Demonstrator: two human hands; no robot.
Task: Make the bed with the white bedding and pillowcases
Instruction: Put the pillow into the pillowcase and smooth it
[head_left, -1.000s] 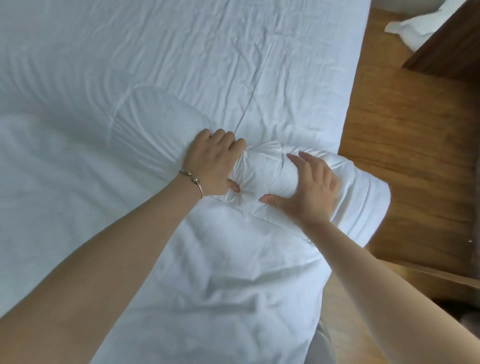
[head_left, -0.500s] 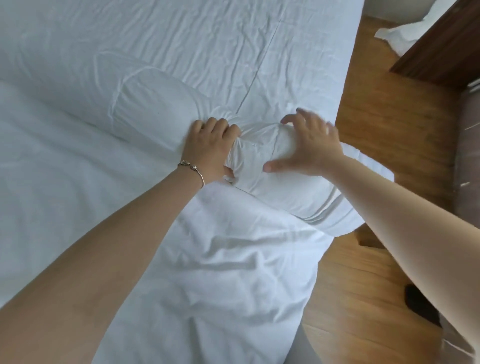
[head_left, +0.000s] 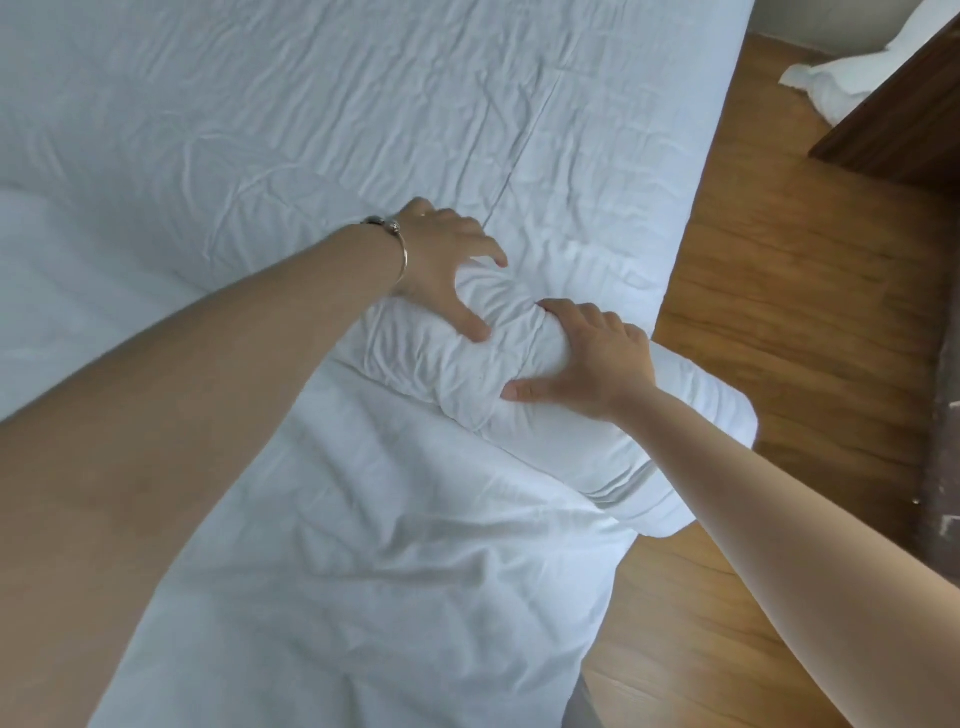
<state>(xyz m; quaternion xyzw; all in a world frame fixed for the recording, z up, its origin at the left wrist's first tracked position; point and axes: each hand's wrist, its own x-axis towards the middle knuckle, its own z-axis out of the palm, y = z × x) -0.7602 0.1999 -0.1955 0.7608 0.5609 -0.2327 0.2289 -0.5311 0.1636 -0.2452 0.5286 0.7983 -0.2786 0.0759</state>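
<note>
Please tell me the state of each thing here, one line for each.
Pillow: lying at the bed's edge, squeezed, one end overhanging the floor.
Left hand: grips the pillow.
Right hand: grips the pillow.
Bedding: spread on the bed, wrinkled.
Bracelet: on the left wrist.

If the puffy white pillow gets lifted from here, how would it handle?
Probably soft and floppy: the puffy white pillow creases and dents under the left hand and right hand. Likely light for its bulk. Its end overhangs the white bed, so it might sag.
</note>
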